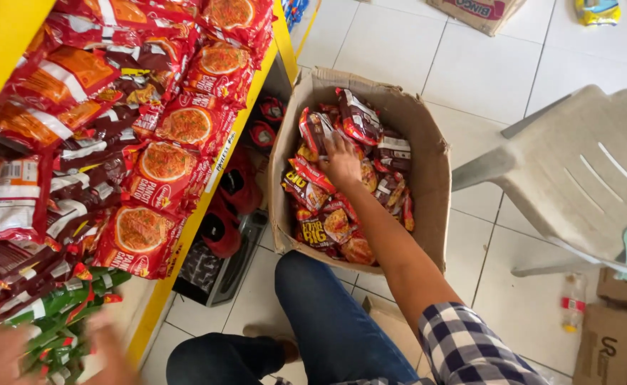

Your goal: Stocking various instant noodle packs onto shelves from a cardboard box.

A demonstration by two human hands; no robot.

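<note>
Here right hand [342,162] fingers [330,140] atop noodle packets [320,192] inside cardboard box [427,178]

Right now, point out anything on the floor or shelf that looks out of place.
A plastic bottle lies on its side on the floor tiles under the chair, as if dropped. The box has a bent, crumpled rim. The right hand rests on the packets inside; the left hand is blurred by the shelf.
</note>
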